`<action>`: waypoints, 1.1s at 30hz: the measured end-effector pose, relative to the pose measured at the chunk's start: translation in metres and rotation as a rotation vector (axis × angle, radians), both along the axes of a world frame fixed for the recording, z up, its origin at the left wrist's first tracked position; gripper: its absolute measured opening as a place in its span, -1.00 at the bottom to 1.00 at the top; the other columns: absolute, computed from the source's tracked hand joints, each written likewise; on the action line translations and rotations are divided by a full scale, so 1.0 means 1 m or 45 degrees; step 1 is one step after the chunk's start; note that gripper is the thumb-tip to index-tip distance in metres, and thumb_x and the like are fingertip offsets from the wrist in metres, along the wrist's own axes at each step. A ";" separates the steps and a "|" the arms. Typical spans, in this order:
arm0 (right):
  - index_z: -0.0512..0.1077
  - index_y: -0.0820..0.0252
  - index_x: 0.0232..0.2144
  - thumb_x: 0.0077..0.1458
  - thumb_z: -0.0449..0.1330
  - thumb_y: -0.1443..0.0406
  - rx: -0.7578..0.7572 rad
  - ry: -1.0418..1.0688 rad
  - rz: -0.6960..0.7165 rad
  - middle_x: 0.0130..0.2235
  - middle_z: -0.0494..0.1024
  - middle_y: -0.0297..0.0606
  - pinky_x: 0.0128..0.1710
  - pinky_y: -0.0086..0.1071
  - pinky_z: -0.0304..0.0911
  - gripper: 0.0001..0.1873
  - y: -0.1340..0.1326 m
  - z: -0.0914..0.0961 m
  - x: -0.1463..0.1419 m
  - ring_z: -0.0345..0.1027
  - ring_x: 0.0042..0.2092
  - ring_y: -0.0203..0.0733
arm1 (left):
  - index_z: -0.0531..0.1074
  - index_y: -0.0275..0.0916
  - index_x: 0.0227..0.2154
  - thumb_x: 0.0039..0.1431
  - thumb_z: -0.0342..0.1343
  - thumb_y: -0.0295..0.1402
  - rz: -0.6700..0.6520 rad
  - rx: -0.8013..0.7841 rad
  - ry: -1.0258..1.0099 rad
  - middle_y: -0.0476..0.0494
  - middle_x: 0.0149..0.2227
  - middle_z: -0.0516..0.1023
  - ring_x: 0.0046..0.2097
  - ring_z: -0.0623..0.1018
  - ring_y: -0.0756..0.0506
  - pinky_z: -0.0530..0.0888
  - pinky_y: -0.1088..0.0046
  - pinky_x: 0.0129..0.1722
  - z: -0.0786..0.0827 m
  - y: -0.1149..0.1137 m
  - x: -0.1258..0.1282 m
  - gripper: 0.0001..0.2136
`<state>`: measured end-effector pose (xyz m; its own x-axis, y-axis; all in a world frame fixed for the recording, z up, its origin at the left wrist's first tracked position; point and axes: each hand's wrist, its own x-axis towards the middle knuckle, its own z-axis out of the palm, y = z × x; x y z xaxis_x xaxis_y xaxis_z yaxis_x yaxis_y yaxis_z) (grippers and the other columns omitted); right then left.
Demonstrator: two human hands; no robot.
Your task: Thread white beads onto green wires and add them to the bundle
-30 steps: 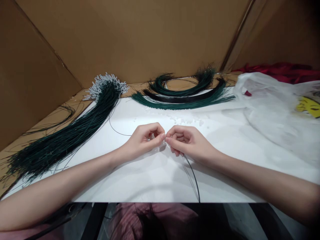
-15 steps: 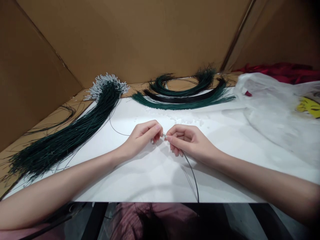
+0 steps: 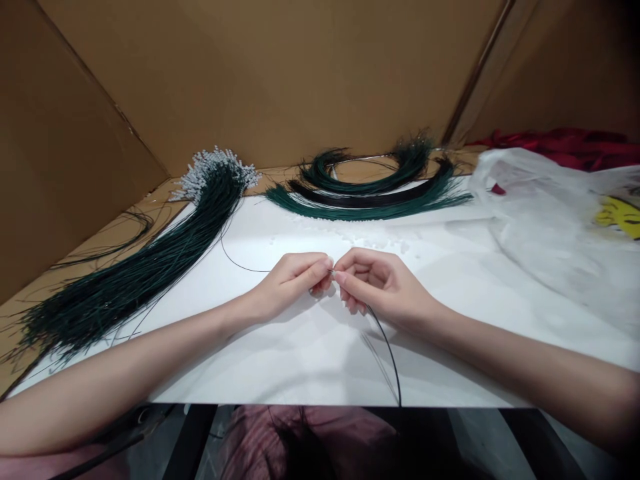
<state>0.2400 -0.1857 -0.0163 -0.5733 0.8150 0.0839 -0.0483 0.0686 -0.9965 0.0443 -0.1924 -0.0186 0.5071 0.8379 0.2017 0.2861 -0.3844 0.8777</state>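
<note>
Hands nudged back together since a moment ago; left hand (image 3: 293, 281) and right hand (image 3: 383, 283) both pinch the thin wire (image 3: 389, 350) near its tip, probably steadying it.

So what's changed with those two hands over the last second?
Half a second ago the fingertips had drawn slightly apart; now the left hand and right hand pinch together again on the thin dark wire. The dark green wire bundles and white plastic bag stayed put.
</note>
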 end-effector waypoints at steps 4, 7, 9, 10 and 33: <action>0.36 0.22 -0.40 0.11 0.24 0.31 0.007 0.008 -0.003 -0.52 0.44 -0.39 -0.53 -0.49 0.27 -0.87 -0.002 0.001 -0.001 0.31 -0.54 -0.40 | 0.29 -0.27 -0.53 0.41 -0.20 -0.19 0.011 0.184 0.127 -0.01 -0.51 0.34 -0.44 0.34 0.02 0.28 0.48 -0.35 0.002 -0.002 0.003 -0.58; 0.34 0.21 -0.43 0.07 0.27 0.33 0.009 -0.001 -0.018 -0.52 0.44 -0.39 -0.52 -0.48 0.28 -0.85 -0.003 0.001 -0.001 0.31 -0.54 -0.39 | 0.31 -0.27 -0.53 0.42 -0.23 -0.21 0.030 0.356 0.261 -0.01 -0.51 0.38 -0.44 0.35 0.02 0.29 0.47 -0.30 0.002 -0.003 0.004 -0.57; 0.34 0.21 -0.44 0.07 0.26 0.33 0.014 -0.004 -0.023 -0.52 0.44 -0.38 -0.51 -0.48 0.29 -0.85 -0.003 0.001 -0.001 0.31 -0.53 -0.39 | 0.33 -0.27 -0.50 0.43 -0.24 -0.23 0.041 0.425 0.330 -0.01 -0.49 0.41 -0.44 0.36 0.02 0.29 0.45 -0.26 0.002 -0.003 0.005 -0.58; 0.34 0.21 -0.44 0.08 0.25 0.32 0.016 -0.004 -0.025 -0.52 0.44 -0.38 -0.51 -0.48 0.29 -0.86 -0.003 0.001 -0.001 0.31 -0.53 -0.39 | 0.34 -0.26 -0.49 0.43 -0.25 -0.24 0.052 0.441 0.358 -0.01 -0.48 0.42 -0.43 0.36 0.02 0.29 0.44 -0.24 0.001 -0.003 0.005 -0.58; 0.18 0.09 -0.21 0.04 0.33 0.26 -0.030 0.036 0.071 -0.52 0.42 -0.51 -0.49 -0.46 0.28 -0.60 -0.001 -0.004 0.001 0.35 -0.51 -0.34 | 0.27 -0.27 -0.53 0.41 -0.18 -0.18 -0.042 0.019 0.082 0.02 -0.54 0.29 -0.48 0.26 0.05 0.22 0.51 -0.44 0.005 -0.004 0.005 -0.59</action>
<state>0.2410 -0.1867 -0.0206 -0.6157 0.7837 0.0815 -0.0792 0.0414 -0.9960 0.0491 -0.1959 -0.0140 0.5471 0.8175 0.1800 0.3288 -0.4076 0.8519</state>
